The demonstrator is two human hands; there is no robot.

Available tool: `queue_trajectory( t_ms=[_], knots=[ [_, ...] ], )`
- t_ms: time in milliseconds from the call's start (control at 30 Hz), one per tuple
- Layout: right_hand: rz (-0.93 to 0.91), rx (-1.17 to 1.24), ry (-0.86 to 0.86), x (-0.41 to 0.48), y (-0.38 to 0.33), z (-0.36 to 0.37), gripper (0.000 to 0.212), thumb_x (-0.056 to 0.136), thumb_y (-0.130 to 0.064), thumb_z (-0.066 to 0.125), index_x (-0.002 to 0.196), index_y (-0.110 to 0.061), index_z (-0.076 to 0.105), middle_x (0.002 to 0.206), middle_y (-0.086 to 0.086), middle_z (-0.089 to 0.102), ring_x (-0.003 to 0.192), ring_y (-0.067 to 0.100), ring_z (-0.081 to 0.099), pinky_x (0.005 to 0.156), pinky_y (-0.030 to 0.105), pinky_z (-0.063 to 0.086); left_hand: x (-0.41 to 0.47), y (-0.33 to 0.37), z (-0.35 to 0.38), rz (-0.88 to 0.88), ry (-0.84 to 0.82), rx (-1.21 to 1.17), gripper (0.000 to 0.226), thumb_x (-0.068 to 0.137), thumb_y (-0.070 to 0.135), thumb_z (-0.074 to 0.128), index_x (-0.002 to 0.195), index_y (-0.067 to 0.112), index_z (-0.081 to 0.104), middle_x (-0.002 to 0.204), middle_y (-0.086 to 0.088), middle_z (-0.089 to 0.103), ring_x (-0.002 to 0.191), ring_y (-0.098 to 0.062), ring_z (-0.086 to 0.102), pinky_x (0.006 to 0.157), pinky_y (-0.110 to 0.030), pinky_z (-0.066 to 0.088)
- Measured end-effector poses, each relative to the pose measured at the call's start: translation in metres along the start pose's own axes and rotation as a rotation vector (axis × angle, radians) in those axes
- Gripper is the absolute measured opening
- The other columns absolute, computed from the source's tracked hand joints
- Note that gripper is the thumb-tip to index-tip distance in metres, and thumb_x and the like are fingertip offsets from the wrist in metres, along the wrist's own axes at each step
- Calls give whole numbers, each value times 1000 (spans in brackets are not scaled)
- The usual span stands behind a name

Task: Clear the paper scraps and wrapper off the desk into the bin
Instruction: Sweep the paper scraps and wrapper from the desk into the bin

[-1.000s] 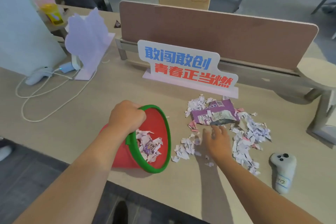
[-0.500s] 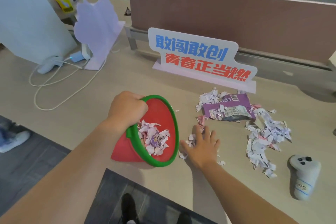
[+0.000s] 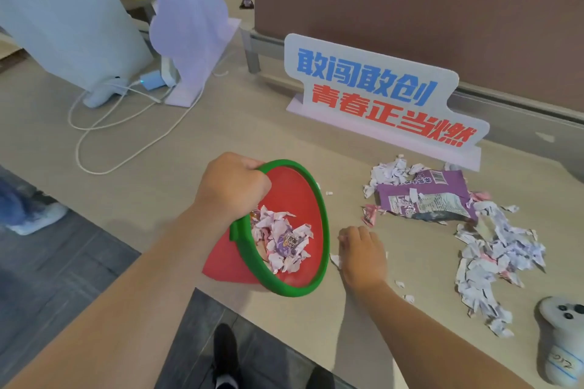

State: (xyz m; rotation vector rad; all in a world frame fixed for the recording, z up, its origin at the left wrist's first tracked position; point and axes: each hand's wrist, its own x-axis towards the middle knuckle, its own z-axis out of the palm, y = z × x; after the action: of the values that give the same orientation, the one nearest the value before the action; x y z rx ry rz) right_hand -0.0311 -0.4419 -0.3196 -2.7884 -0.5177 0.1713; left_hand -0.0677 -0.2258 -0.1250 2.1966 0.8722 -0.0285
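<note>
**Light scraps, crinkly wrapper**

The paper scraps (image 3: pixel 493 259) and purple wrapper (image 3: pixel 423 196) lie on the surface (image 3: pixel 189 148), probably feather-light; best swept flat-handed. The bin (image 3: pixel 284 230) is tilted, its rim in the left hand's (image 3: pixel 232 186) closed grip. The right hand (image 3: pixel 363 254), fingers curled, presses scraps toward it

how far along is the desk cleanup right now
Partly done: the bin, tilted at the desk edge by the left hand, already holds scraps. The right hand is closed beside its rim. The purple wrapper and scrap pile remain.
</note>
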Motion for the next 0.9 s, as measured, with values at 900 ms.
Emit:
queue_trajectory(
  t_ms=[900],
  knots=[
    [-71,865,-153,-24,-105,-107,27,95,-27,45,104,-14,66,104,-2,61,104,13,55,91,23,39,-18,8,2,134,-40,43,28,62,7,60,80,10,82,53,-10,62,57,-32,56,59,-39,56]
  ],
)
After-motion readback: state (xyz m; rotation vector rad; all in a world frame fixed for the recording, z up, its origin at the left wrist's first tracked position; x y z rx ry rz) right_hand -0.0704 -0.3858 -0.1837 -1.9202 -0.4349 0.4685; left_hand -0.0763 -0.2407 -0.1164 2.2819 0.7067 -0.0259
